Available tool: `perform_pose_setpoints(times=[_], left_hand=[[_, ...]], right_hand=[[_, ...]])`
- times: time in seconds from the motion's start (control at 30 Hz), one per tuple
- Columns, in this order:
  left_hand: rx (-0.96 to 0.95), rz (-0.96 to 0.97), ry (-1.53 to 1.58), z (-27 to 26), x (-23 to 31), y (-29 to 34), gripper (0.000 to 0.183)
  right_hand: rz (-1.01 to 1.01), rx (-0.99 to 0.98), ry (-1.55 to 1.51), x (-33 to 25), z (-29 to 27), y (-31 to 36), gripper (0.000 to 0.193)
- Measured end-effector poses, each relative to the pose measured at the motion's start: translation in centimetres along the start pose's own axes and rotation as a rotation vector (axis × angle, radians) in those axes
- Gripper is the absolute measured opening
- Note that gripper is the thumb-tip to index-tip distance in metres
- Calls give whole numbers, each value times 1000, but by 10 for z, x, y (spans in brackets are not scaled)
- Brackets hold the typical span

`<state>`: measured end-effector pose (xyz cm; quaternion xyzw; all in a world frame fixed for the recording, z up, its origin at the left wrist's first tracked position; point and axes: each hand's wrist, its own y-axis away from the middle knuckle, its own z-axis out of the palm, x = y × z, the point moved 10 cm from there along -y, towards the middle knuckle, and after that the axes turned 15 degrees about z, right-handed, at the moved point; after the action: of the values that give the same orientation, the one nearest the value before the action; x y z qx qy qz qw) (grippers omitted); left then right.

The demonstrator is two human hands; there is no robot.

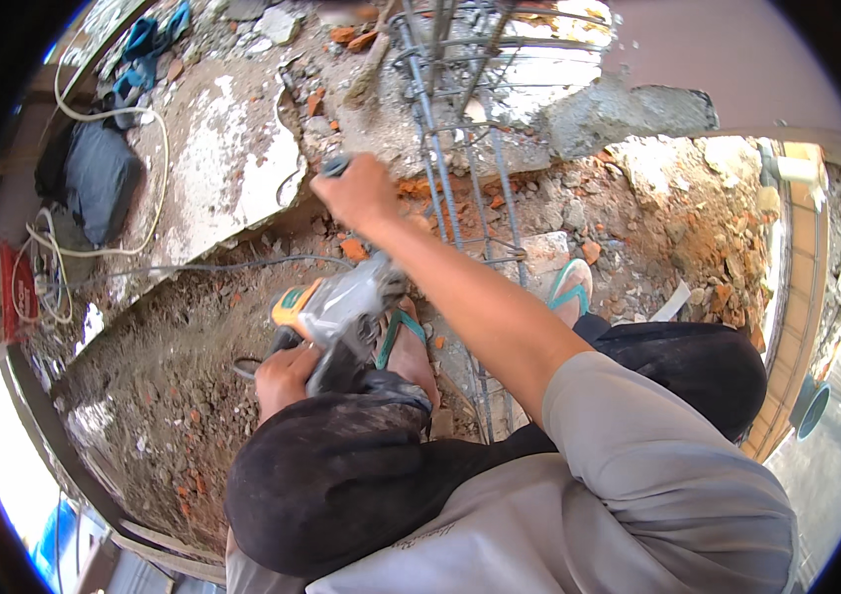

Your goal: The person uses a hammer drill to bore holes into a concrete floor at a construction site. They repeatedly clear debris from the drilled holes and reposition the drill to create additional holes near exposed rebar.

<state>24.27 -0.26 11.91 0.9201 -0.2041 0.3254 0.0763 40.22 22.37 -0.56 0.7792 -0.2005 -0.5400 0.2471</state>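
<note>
A grey-and-orange hammer drill [346, 302], dusty and slightly blurred, hangs low between my knees, in front of my left foot. Around its dark rear grip, beside my left knee, my left hand [285, 381] is closed. My right arm reaches across in front of me to the left. At its end my right hand [359, 193] makes a fist around a short dark handle [337, 165], above the broken ground. My forearm covers the space between, so I cannot tell whether that handle joins the drill. The drill's working tip is hidden.
A steel rebar cage [430, 129] stretches away ahead of me. Broken concrete slab [232, 148] and brick rubble lie around. A grey cable [242, 265] runs left from near the drill. At left are a black bag [102, 178], a pale cord [165, 148] and a red object [14, 292].
</note>
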Motion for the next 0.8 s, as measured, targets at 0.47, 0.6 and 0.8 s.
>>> perform_pose_setpoints(times=[0.47,0.6,0.8], left_hand=[[-99,-10,-33,-21,-1,11,39],[-60,-62,44,-25,-6,-8,35],[-142,2,-47,-33,-33,-24,32]], right_hand=[[-71,-21,-128,-15,22,11,29],[-21,5,-102,-10,24,-14,29],[58,94,-100,-12,23,-19,28]])
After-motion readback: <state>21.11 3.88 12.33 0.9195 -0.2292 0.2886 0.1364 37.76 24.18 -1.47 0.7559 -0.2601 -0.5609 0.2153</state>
